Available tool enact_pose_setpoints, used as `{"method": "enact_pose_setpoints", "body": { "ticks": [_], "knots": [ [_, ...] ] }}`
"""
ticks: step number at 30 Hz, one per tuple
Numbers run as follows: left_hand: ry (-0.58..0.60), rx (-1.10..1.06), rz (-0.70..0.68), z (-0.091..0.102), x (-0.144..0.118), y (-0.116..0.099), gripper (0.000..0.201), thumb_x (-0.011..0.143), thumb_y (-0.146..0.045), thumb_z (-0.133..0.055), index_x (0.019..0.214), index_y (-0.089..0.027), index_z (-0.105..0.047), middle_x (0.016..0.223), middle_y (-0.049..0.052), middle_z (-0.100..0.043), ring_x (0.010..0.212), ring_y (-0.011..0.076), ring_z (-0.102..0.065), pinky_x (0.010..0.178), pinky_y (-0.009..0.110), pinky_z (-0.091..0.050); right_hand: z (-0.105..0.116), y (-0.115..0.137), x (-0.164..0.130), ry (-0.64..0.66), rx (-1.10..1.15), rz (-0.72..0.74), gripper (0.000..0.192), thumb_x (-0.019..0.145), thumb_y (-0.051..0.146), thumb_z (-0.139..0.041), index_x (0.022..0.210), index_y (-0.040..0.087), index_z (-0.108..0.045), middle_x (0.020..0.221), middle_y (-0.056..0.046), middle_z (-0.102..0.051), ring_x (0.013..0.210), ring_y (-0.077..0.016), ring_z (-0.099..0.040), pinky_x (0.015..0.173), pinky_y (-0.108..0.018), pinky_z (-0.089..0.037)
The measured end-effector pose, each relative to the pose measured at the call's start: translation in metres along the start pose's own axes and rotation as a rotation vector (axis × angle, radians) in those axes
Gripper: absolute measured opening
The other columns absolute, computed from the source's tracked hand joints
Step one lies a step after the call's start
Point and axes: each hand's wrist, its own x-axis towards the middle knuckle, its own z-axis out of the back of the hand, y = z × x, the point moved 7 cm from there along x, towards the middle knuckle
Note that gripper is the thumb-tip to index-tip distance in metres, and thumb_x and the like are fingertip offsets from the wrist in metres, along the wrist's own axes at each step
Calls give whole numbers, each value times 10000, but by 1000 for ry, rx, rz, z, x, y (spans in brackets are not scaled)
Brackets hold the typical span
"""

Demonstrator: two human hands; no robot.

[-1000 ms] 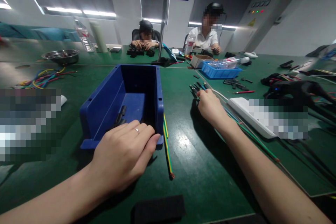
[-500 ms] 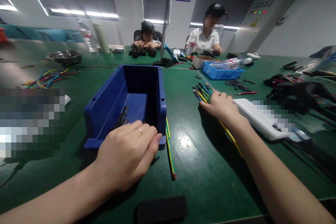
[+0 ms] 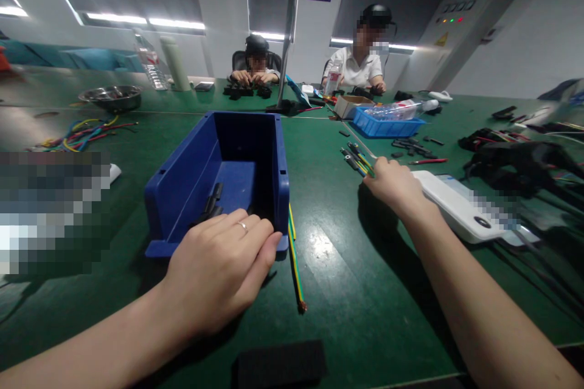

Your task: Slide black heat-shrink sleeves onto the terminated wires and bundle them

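My left hand (image 3: pixel 219 270) rests flat on the near lip of a blue plastic bin (image 3: pixel 191 176), fingers together, gripping nothing. Inside the bin lie a few small black parts (image 3: pixel 210 203). My right hand (image 3: pixel 395 185) reaches out to the right and is closed around a bundle of coloured wires (image 3: pixel 356 158) with black tips that fan out past my fingers. A yellow-green wire (image 3: pixel 294 255) lies on the green table (image 3: pixel 347 279) beside the bin's right wall.
A white flat device (image 3: pixel 456 206) lies right of my right hand. Black cables and parts (image 3: pixel 515 164) pile at the far right. Loose coloured wires (image 3: pixel 82 134) and a steel bowl (image 3: pixel 109 97) sit at left. A blue tray (image 3: pixel 387 124) and two seated people are across the table.
My right hand has shifted to the right and slightly farther away, carrying the wire bundle with it. My left hand has stayed on the bin's lip.
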Motion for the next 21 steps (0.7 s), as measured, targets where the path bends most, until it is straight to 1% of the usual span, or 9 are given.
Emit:
{"method": "enact_pose_setpoints", "body": {
  "ticks": [2, 4, 7, 9, 10, 12, 15, 18, 21],
  "knots": [
    [2, -1, 1, -1, 0, 0, 373, 1027, -253, -307, 772, -190, -570, 680, 14, -559, 643, 183, -509, 620, 330, -377, 6, 10, -3, -43, 26, 75, 431, 891, 310, -501, 1185, 2, -570, 1155, -314, -584, 1101, -440, -545, 832, -521, -460],
    [2, 1, 1, -1, 0, 0, 383, 1028, -253, -299, 766, -192, -572, 679, 14, -563, 641, 179, -512, 623, 326, -384, 13, 29, -9, -84, 80, 210, 427, 915, 329, -478, 1222, 45, -568, 1197, -277, -579, 1147, -408, -516, 892, -523, -445],
    [2, 4, -2, -2, 0, 0, 378, 1026, -249, -300, 770, -192, -572, 682, 15, -567, 645, 186, -525, 631, 332, -394, 20, 67, -25, -93, 199, 479, 384, 958, 315, -457, 1271, 117, -559, 1228, -169, -608, 1162, -295, -533, 993, -434, -430],
    [8, 8, -12, -1, 1, -1, 359, 1021, -243, -315, 778, -188, -574, 681, 17, -569, 640, 194, -531, 620, 339, -394, 22, 90, -40, -69, 269, 647, 357, 979, 341, -458, 1265, 160, -572, 1240, -103, -618, 1156, -229, -545, 1003, -351, -441],
    [10, 12, -16, 0, 1, -1, 354, 1019, -238, -320, 776, -187, -573, 677, 18, -568, 635, 197, -533, 612, 341, -393, 23, 99, -48, -61, 306, 717, 353, 984, 351, -462, 1264, 169, -575, 1248, -86, -617, 1159, -209, -543, 1002, -327, -446],
    [19, 32, -22, 1, 2, -2, 352, 1015, -229, -326, 767, -186, -572, 668, 21, -568, 627, 202, -538, 599, 344, -392, 27, 113, -63, -52, 418, 835, 365, 989, 353, -463, 1269, 145, -572, 1251, -97, -614, 1162, -205, -542, 1007, -331, -453],
    [-14, 122, -52, 4, 3, -5, 348, 1002, -234, -347, 746, -181, -576, 653, 35, -569, 612, 215, -543, 578, 352, -393, 28, 122, -76, -25, 545, 911, 399, 995, 347, -451, 1296, 105, -552, 1290, -138, -596, 1203, -230, -532, 1048, -396, -442],
    [-54, 230, -67, 5, 3, -6, 349, 997, -280, -371, 765, -166, -606, 683, 58, -603, 630, 239, -564, 571, 361, -410, 21, 125, -81, 27, 525, 926, 446, 990, 386, -457, 1328, 106, -534, 1373, -165, -543, 1279, -253, -494, 1088, -447, -415],
    [-53, 258, -25, 4, 2, -3, 421, 1013, -374, -343, 888, -124, -658, 871, 127, -693, 783, 286, -630, 629, 388, -476, 15, 126, -81, 65, 497, 927, 489, 975, 423, -478, 1346, 108, -521, 1392, -185, -521, 1290, -269, -488, 1081, -478, -424]
  ]
}}
